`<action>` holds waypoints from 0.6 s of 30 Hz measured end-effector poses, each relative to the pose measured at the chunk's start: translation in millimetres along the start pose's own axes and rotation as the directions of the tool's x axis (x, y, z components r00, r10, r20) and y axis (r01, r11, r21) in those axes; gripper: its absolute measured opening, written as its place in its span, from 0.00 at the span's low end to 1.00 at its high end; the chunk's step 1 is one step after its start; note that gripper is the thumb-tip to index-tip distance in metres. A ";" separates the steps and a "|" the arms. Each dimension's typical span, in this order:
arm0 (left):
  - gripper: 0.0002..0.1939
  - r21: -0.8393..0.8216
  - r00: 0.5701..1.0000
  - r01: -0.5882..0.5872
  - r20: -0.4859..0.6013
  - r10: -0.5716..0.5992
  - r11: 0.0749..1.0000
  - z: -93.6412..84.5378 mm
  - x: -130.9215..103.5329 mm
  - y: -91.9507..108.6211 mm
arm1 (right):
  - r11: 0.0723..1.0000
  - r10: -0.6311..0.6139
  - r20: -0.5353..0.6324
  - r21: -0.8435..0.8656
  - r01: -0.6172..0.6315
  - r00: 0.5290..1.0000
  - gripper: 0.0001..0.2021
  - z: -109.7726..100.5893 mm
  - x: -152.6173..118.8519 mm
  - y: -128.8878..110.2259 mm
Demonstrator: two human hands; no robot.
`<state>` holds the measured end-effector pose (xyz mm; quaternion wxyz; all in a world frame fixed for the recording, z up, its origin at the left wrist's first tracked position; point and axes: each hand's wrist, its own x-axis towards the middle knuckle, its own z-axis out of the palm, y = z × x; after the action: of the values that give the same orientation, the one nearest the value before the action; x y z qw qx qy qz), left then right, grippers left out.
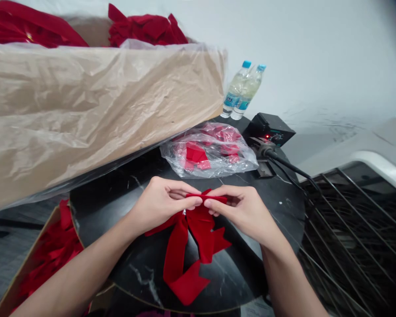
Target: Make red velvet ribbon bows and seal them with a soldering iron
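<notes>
Between my two hands is a red velvet ribbon bow (200, 220), its notched tails hanging down over the black marbled table (231, 281). My left hand (170, 200) pinches the top of the bow between thumb and fingers. From the other side, my right hand (236, 204) pinches the same strip, the two thumb tips almost meeting. A small shiny bit shows on the bow just below my left thumb. The fingers partly hide the bow's upper folds. Just beyond my hands lies a clear plastic bag (214, 149) with red pieces inside.
A large plastic-lined cardboard box (102, 101) holding red bows (148, 30) stands at the back left. Two water bottles (242, 90) stand behind the bag. A black control unit (269, 128) with a lit red light and cable sits right, near a wire rack (359, 220). Another box (36, 259) of red ribbon stands lower left.
</notes>
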<state>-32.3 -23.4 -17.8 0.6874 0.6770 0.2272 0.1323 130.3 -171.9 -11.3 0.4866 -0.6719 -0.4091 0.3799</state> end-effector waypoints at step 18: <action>0.13 -0.059 0.997 0.040 0.071 -0.036 0.997 -3.6 -3.9 2.2 | 0.998 0.022 -0.012 0.056 -0.021 1.000 0.14 -5.2 -8.8 -7.6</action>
<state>-37.1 -22.1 -15.0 0.7175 0.6557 0.2117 0.1020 130.4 -180.3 -1.7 0.5034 -0.6649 -0.3882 0.3921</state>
